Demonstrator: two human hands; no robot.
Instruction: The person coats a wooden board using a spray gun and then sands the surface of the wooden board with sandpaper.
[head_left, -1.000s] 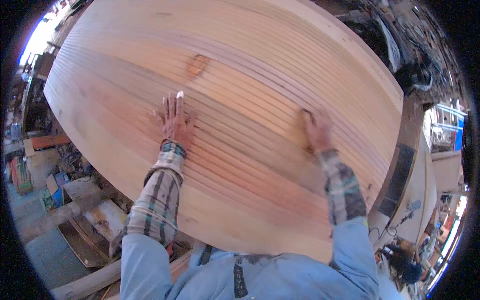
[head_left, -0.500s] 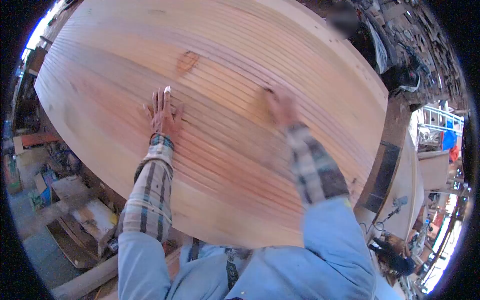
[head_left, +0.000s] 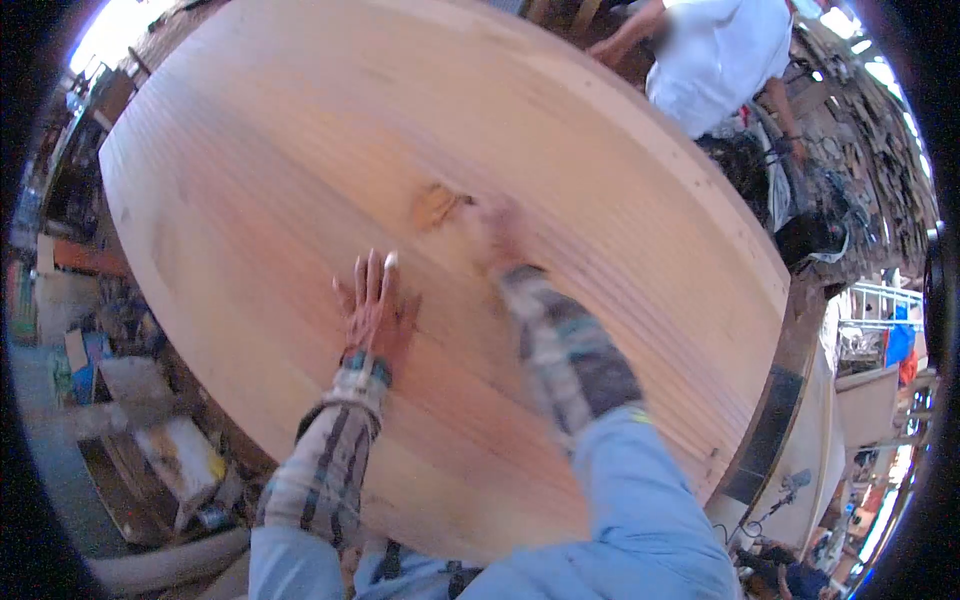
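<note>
Head view: pale, striped panel with an orange knot; left hand flat, fingers spread; right hand blurred, partly curled, grip unclear; cluttered workshop around.

Open to passage across the far left stretch of the wide, striped pale-wood panel. Blocked near the middle by the bare right hand and its plaid-sleeved forearm, nearer by the spread left hand. Passable, narrowly, between. Obstructed beyond the far right edge by a white-shirted person.
</note>
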